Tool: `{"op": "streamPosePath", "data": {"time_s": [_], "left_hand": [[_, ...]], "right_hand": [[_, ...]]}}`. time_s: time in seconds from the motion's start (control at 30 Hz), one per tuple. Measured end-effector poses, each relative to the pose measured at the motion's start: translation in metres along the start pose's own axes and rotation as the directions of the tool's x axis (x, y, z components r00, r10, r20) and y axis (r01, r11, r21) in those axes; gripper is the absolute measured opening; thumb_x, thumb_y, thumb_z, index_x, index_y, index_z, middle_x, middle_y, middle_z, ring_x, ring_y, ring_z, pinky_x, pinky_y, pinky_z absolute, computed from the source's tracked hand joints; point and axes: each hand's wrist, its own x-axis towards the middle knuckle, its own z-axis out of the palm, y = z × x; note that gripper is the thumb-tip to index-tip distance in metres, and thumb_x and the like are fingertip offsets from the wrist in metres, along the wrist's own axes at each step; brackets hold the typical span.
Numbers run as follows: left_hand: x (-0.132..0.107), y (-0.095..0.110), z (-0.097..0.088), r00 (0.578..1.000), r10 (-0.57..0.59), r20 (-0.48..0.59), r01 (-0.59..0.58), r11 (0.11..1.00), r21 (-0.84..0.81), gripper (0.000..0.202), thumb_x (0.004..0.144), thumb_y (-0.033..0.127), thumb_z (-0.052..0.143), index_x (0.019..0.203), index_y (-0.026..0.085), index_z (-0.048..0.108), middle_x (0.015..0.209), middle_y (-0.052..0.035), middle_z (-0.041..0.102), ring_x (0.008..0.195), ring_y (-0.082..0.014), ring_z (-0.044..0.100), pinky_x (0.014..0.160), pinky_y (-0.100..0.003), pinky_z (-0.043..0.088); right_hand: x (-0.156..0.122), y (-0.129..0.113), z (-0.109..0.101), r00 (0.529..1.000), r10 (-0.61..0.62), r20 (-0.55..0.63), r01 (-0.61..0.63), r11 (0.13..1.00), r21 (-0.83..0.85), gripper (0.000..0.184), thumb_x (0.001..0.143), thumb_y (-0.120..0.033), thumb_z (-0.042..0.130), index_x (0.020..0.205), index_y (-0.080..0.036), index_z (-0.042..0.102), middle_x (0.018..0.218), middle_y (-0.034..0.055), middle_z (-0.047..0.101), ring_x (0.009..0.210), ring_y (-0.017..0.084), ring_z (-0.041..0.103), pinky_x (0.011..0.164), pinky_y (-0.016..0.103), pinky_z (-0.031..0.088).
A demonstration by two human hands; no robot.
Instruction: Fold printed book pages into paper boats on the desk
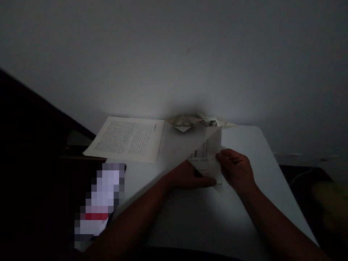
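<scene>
Between my hands, raised above the white table, is a folded sheet of printed paper. My left hand grips its lower part, the thumb lying along the bottom edge and the other fingers hidden behind the paper. At the paper's right edge, my right hand pinches it between thumb and curled fingers. Beyond the held sheet, two folded paper shapes stand by the wall: one paper shape on the left, the other paper shape on the right, partly behind the held paper.
A stack of printed pages lies at the table's back left. Near the left edge is a device with a lit, pixelated screen. The grey wall rises behind the table. A pale cable runs off to the right. The light is dim.
</scene>
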Motion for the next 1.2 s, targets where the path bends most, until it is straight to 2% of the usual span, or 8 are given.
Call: {"op": "streamPosePath", "data": {"time_s": [0.07,0.13,0.2,0.3,0.47,0.63,0.77,1.2], "left_hand": [[0.003,-0.004,-0.009,1.000,-0.015,-0.020,0.011,0.983,-0.184,0.032,0.069,0.035,0.070,0.095,0.016,0.066,0.093,-0.0082,0.069,0.083,-0.0199,0.064,0.072,-0.030,0.051],[0.007,-0.010,-0.020,0.982,-0.001,-0.190,-0.059,0.949,-0.311,0.035,0.072,0.042,0.066,0.095,0.015,0.067,0.088,-0.0076,0.069,0.077,-0.0185,0.064,0.067,-0.028,0.050],[0.011,-0.015,-0.029,0.935,-0.078,-0.347,-0.031,0.954,-0.298,0.032,0.073,0.039,0.067,0.093,0.015,0.069,0.083,-0.0060,0.068,0.072,-0.0154,0.062,0.066,-0.026,0.048],[0.014,-0.015,-0.032,0.899,-0.173,-0.402,0.082,0.968,-0.235,0.028,0.072,0.039,0.068,0.084,0.013,0.070,0.071,-0.0025,0.065,0.061,-0.0116,0.056,0.056,-0.023,0.043],[0.012,-0.002,-0.026,0.895,-0.217,-0.391,0.163,0.973,-0.165,0.031,0.072,0.040,0.067,0.060,0.012,0.061,0.054,0.0048,0.050,0.050,-0.0064,0.043,0.049,-0.019,0.033],[0.011,-0.003,-0.024,0.946,-0.218,-0.239,0.191,0.973,-0.130,0.024,0.067,0.035,0.073,0.064,0.012,0.065,0.058,0.0038,0.055,0.055,-0.0074,0.048,0.053,-0.020,0.035],[0.011,-0.009,-0.019,0.957,-0.199,-0.210,0.178,0.977,-0.116,0.021,0.063,0.030,0.076,0.070,0.012,0.067,0.062,0.0029,0.060,0.059,-0.0080,0.052,0.057,-0.020,0.039],[0.009,-0.007,-0.020,0.982,-0.155,-0.103,0.142,0.981,-0.129,0.011,0.069,0.018,0.069,0.079,0.013,0.069,0.075,-0.0021,0.069,0.068,-0.0111,0.062,0.070,-0.025,0.048]], "right_hand": [[-0.001,-0.001,-0.001,1.000,-0.002,0.000,0.002,1.000,-0.001,0.018,0.073,-0.036,0.071,0.073,-0.019,0.066,0.059,-0.0007,0.062,0.050,0.013,0.055,0.050,0.027,0.044],[-0.002,-0.004,0.000,1.000,-0.005,0.004,0.005,0.999,-0.039,0.019,0.072,-0.037,0.072,0.073,-0.019,0.067,0.059,-0.0004,0.063,0.050,0.013,0.055,0.049,0.027,0.044],[-0.002,-0.008,0.003,1.000,-0.008,0.013,0.010,0.992,-0.128,0.021,0.070,-0.038,0.073,0.071,-0.018,0.067,0.055,-0.0005,0.062,0.048,0.012,0.054,0.047,0.025,0.044],[-0.004,-0.013,0.009,0.998,-0.009,0.067,0.027,0.958,-0.285,0.023,0.068,-0.040,0.073,0.068,-0.018,0.067,0.054,-0.0004,0.061,0.048,0.012,0.054,0.045,0.024,0.043],[-0.007,-0.013,0.011,0.982,0.016,0.187,0.052,0.935,-0.351,0.021,0.070,-0.038,0.072,0.071,-0.018,0.067,0.061,0.0007,0.064,0.054,0.012,0.057,0.050,0.024,0.046],[-0.004,-0.011,0.008,0.991,0.027,0.130,-0.006,0.987,-0.159,0.022,0.070,-0.037,0.072,0.082,-0.018,0.067,0.061,0.0004,0.064,0.054,0.013,0.060,0.051,0.026,0.051],[-0.002,-0.011,0.007,0.995,0.003,0.100,0.010,0.991,-0.133,0.018,0.069,-0.032,0.073,0.080,-0.018,0.067,0.052,-0.0025,0.060,0.045,0.011,0.057,0.045,0.024,0.048],[0.002,-0.004,0.002,0.964,0.044,0.261,-0.063,0.996,0.063,0.012,0.070,-0.027,0.068,0.076,-0.019,0.062,0.050,-0.0040,0.056,0.041,0.011,0.053,0.042,0.025,0.045]]}}
